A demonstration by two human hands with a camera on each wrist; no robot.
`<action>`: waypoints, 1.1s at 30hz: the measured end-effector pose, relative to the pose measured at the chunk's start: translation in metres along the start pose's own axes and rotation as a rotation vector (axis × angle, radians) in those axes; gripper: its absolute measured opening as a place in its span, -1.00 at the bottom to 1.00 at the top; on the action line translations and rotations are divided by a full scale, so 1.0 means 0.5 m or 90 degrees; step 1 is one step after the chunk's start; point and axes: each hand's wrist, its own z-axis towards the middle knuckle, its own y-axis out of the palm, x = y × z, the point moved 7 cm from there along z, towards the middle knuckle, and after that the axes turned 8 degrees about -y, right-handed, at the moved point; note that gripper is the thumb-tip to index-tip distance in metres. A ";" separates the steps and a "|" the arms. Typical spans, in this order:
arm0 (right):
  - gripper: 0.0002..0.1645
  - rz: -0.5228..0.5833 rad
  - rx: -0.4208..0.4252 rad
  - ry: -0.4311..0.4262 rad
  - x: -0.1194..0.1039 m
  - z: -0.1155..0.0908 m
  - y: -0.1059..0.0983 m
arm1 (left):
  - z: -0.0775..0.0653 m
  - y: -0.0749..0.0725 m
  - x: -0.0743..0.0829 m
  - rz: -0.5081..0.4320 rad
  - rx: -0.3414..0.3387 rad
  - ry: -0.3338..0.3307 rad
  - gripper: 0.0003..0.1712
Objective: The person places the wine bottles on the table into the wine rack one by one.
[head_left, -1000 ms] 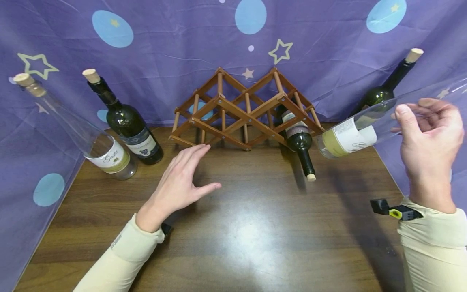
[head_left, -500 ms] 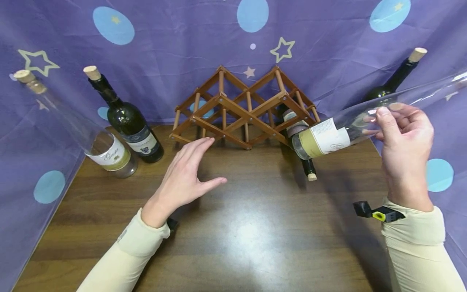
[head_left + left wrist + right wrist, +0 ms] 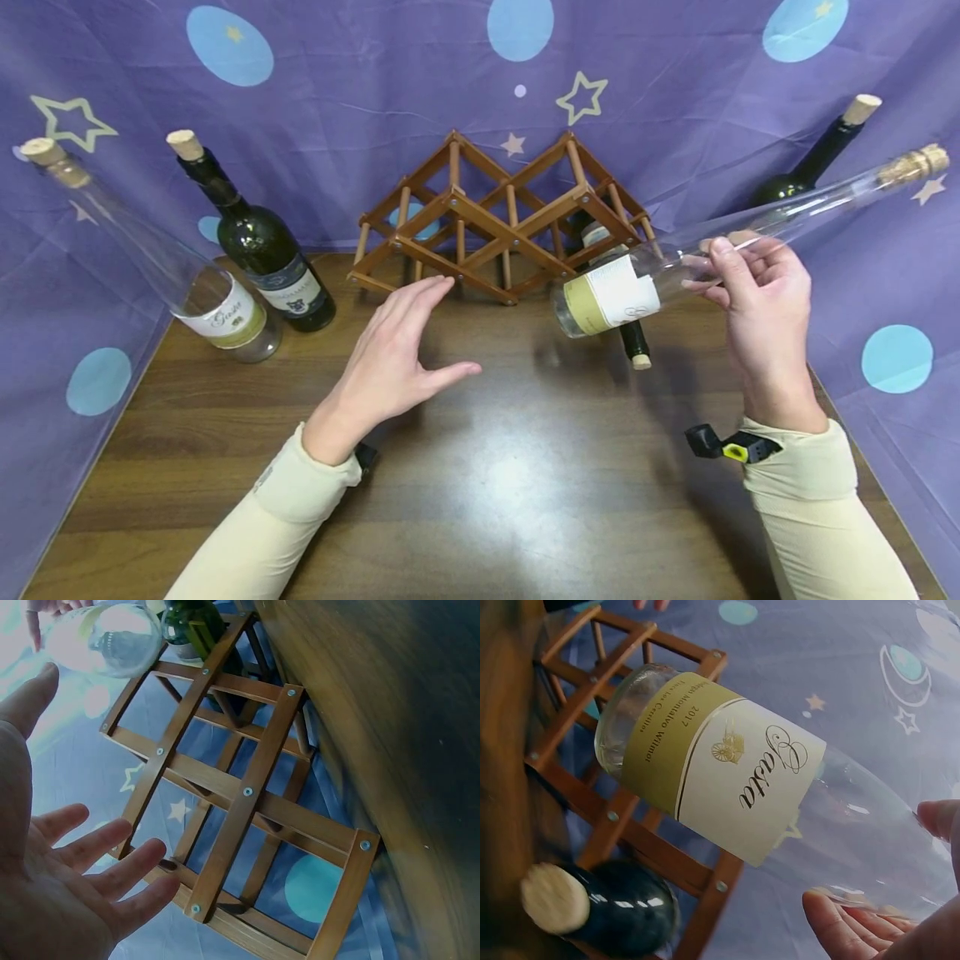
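My right hand (image 3: pixel 765 308) grips a clear glass wine bottle (image 3: pixel 611 292) around its body, held tilted above the table with its base to the left and its corked neck up to the right. In the right wrist view the bottle (image 3: pixel 727 765) shows a white and olive label. My left hand (image 3: pixel 390 362) is held over the table with fingers extended and thumb spread, holding nothing, its fingertips near the front of the wooden wine rack (image 3: pixel 513 237). A dark green bottle (image 3: pixel 635 342) lies in the rack's right end, its corked neck toward me, partly hidden behind the clear bottle.
At the left stand another clear corked bottle (image 3: pixel 232 321) and a dark green bottle (image 3: pixel 281 267). One more dark bottle (image 3: pixel 813 158) stands at the back right, partly behind the held one. A purple cloth (image 3: pixel 360 100) hangs behind the wooden table (image 3: pixel 480 517).
My right hand has carried the clear bottle leftward, its base passing in front of the bottle in the rack. The left hand has shifted slightly right and up.
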 end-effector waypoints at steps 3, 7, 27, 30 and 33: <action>-0.67 -0.006 -0.010 0.017 0.014 -0.012 0.010 | 0.004 0.002 0.008 -0.005 0.004 0.008 0.21; -0.67 0.015 -0.027 0.034 0.032 -0.027 0.026 | 0.008 0.009 0.017 -0.009 0.005 0.015 0.22; -0.62 0.079 -0.101 0.103 0.115 -0.102 0.103 | 0.027 0.051 0.053 -0.034 -0.019 0.030 0.24; -0.59 0.081 -0.113 0.111 0.122 -0.114 0.116 | 0.028 0.061 0.056 -0.028 -0.033 0.021 0.25; -0.57 0.082 -0.123 0.122 0.127 -0.126 0.129 | 0.029 0.070 0.057 -0.022 -0.049 0.010 0.27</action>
